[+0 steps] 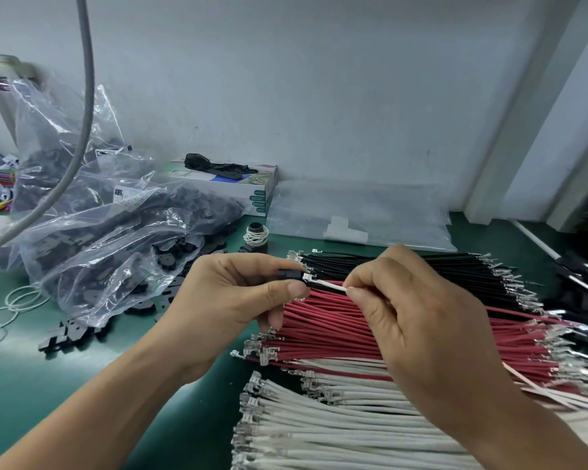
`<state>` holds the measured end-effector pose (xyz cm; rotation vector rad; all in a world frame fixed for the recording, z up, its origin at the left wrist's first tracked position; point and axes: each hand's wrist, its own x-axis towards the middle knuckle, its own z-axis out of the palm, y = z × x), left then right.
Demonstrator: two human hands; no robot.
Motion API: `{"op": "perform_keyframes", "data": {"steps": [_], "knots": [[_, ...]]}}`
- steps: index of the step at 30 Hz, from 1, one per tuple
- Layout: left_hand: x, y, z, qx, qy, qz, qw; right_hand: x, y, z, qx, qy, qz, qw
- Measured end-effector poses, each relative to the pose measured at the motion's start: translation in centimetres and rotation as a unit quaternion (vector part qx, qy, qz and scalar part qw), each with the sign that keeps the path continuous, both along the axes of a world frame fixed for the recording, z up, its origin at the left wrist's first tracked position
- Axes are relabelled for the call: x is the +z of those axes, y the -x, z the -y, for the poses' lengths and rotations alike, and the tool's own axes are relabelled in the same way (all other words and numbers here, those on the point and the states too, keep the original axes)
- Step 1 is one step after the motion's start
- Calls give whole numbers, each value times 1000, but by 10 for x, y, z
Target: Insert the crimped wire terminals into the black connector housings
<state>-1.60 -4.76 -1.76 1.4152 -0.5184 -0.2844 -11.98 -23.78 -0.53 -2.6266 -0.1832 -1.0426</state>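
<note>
White wire [326,285] lies level, terminal pointing left into housing [290,275].

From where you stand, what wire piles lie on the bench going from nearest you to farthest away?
White wires → red wires → black wires → flat clear plastic bag against the wall. The hands work above the red and black piles.

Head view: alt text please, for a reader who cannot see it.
The left hand holds a black connector housing while the right hand pinches a white wire, its crimped terminal at the housing's opening. Beneath lie rows of black wires, red wires and white wires on a green table.
</note>
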Motion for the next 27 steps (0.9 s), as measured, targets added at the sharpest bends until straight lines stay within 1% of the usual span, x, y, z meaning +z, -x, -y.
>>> {"op": "perform_keyframes", "data": {"steps": [4,14,20,24,27], "knots": [[2,0,-1,-2,4,-9,1000,1,1,3,-3,24,21,999],[0,1,0,-7,-3,-9,1000,-2,-2,8,-5,107,37,994],[0,0,-2,-17,-9,-5,1000,-5,-3,6,10,81,24,996],[-2,-1,-3,-24,-11,3,1000,-6,-4,8,18,10,-19,1000],[-2,-1,-2,-19,-11,7,1000,-6,-4,9,19,11,-26,999]]}}
